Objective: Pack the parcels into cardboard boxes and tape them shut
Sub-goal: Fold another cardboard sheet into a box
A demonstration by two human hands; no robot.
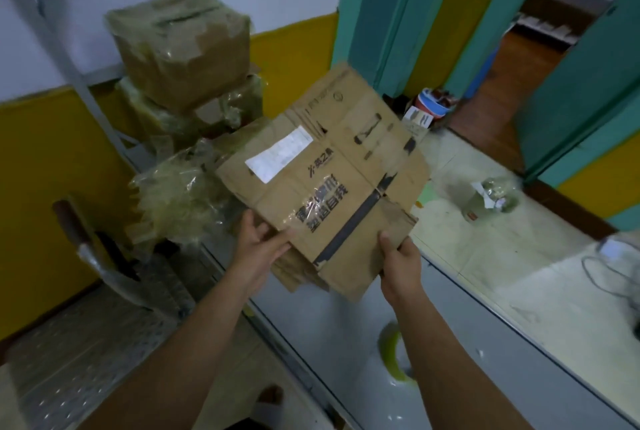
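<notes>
I hold a flattened brown cardboard box (332, 180) up in front of me, tilted, with a white label, black printing and a dark tape strip on it. My left hand (259, 239) grips its lower left edge. My right hand (398, 259) grips its lower right corner. More flat cardboard shows just beneath it. To the left stands a stack of taped boxes (180, 48) wrapped in shiny clear tape. A greenish roll of tape (394, 353) lies on the grey table top (485, 377) between my forearms.
A crumpled clear plastic bottle (491, 197) lies on the pale counter (485, 249) to the right. A white cable (609, 266) sits at the far right. A metal trolley deck (79, 343) with a handle is at lower left. A green door frame (384, 13) stands behind.
</notes>
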